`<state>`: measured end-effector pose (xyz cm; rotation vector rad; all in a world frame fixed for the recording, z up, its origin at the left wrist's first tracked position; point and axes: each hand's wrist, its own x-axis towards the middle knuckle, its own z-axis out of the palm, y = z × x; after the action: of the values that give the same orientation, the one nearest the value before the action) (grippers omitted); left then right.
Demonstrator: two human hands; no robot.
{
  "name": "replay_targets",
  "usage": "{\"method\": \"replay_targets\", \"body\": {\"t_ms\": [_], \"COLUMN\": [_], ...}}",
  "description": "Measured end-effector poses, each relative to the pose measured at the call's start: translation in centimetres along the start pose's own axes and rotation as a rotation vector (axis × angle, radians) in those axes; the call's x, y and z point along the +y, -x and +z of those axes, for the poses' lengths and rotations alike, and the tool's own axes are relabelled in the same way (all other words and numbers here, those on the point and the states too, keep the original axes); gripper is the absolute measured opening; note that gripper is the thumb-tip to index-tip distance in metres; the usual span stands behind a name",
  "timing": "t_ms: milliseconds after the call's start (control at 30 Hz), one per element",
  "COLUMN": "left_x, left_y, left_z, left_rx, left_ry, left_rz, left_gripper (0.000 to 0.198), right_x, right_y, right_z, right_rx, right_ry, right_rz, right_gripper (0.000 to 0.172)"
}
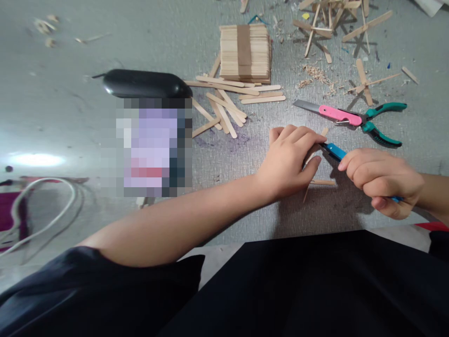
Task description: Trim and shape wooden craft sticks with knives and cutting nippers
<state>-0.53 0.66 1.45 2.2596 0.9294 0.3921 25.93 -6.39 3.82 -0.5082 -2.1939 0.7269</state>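
My right hand (384,180) is wrapped around a blue utility knife (336,151), whose front end points left toward the fingertips of my other hand. My left hand (293,157) is bent over a wooden craft stick (325,132), holding it down near the table; most of the stick is hidden under the fingers. Below the left thumb, crossed craft-stick pieces (321,182) poke out, and whether they join the held stick cannot be told. The knife's tip meets the stick close to the left index finger, and the blade itself is mostly hidden.
Behind my hands lie a pink cutter (338,114) and green-handled pliers (384,109). A banded stack of craft sticks (257,51) stands at the back, with loose sticks (228,105) before it. Crossed-stick pieces (365,82) and shavings (315,73) are scattered right. A black case (147,84) sits left.
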Motion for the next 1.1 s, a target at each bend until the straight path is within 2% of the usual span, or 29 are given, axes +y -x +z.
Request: {"method": "replay_targets", "body": {"t_ms": [133, 633, 867, 1100], "left_x": [0.0, 0.0, -0.05, -0.08], "left_y": [0.01, 0.0, -0.03, -0.01], "left_z": [0.0, -0.03, -0.04, -0.06], "left_rx": [-0.004, -0.014, -0.002, -0.004], "left_ry": [-0.006, -0.02, 0.002, 0.003], "left_rz": [-0.006, -0.003, -0.007, -0.011], "left_gripper": [0.037, 0.036, 0.039, 0.039], "right_x": [0.03, 0.05, 0.4, 0.31], "right_y": [-0.21, -0.2, -0.29, -0.27], "right_z": [0.0, 0.08, 0.29, 0.17], "right_rx": [0.04, 0.034, 0.087, 0.083], "right_ry": [-0.075, -0.065, -0.083, -0.08], "right_rz": [-0.03, -0.018, -0.031, -0.02], "right_gripper": [0.018, 0.021, 0.019, 0.02]}}
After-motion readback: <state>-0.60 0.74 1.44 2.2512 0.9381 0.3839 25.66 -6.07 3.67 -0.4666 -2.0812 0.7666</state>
